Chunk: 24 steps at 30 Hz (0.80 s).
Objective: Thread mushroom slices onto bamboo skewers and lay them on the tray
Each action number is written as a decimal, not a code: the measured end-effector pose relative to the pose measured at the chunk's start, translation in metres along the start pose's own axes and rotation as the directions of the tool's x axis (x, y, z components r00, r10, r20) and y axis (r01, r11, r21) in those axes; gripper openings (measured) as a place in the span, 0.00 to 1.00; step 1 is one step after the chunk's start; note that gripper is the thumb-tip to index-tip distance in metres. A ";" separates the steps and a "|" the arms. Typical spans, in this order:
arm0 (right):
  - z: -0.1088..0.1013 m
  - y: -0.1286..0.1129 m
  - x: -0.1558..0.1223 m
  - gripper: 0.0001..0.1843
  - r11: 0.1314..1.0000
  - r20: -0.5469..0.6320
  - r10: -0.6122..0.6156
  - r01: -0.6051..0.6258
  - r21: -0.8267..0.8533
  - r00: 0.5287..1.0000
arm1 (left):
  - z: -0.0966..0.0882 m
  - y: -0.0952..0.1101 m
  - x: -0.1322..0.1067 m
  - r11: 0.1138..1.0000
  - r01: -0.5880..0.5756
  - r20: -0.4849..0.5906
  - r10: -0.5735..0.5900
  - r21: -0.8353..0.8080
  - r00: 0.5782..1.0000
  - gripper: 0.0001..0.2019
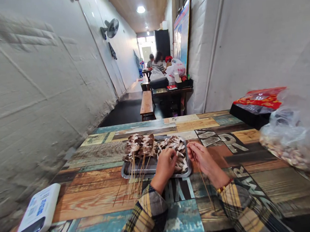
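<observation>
A bamboo skewer (203, 180) is pinched between the thumb and fingers of my right hand (202, 158), slanting down toward the table's near edge, beside the tray's right side. My left hand (164, 167) reaches over the tray with curled fingers, among loose mushroom pieces (173, 142); what its fingertips hold is hidden. The shallow grey tray (125, 173) has the loose pieces on its right. On its left lie brown mushrooms threaded on skewers (139, 142). Their bare sticks (131, 180) stick out over the near rim onto the table.
A white device with a cable (36, 214) lies at the table's left. On the right are a clear bag of pale pieces (286, 141) and a black box (247, 114) with red packaging. Beyond stand a bench (146, 102), another loaded table (181, 90) and seated people.
</observation>
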State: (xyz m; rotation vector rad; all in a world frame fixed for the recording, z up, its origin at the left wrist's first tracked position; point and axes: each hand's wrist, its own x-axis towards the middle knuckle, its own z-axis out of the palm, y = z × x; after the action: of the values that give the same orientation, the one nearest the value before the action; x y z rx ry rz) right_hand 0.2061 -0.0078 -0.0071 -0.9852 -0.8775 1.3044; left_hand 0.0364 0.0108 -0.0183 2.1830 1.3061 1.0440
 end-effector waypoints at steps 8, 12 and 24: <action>0.008 0.012 -0.015 0.19 0.957 0.186 -0.065 0.114 -0.267 0.980 | -0.019 0.010 -0.006 0.544 0.379 0.124 -0.447 -0.749 0.886 0.16; 0.015 0.017 -0.025 0.19 0.925 0.316 -0.051 0.164 -0.343 0.947 | -0.021 0.014 -0.011 0.453 0.405 0.180 -0.461 -0.794 0.869 0.17; 0.012 0.022 -0.021 0.18 0.871 0.335 -0.121 0.262 -0.416 0.934 | -0.022 0.019 -0.012 0.480 0.389 0.183 -0.421 -0.786 0.888 0.12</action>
State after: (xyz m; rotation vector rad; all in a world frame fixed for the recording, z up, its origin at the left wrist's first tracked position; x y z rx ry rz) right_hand 0.1857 -0.0271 -0.0231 -1.0353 -1.5324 1.1088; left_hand 0.0271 -0.0098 0.0038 1.0792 0.9720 1.1571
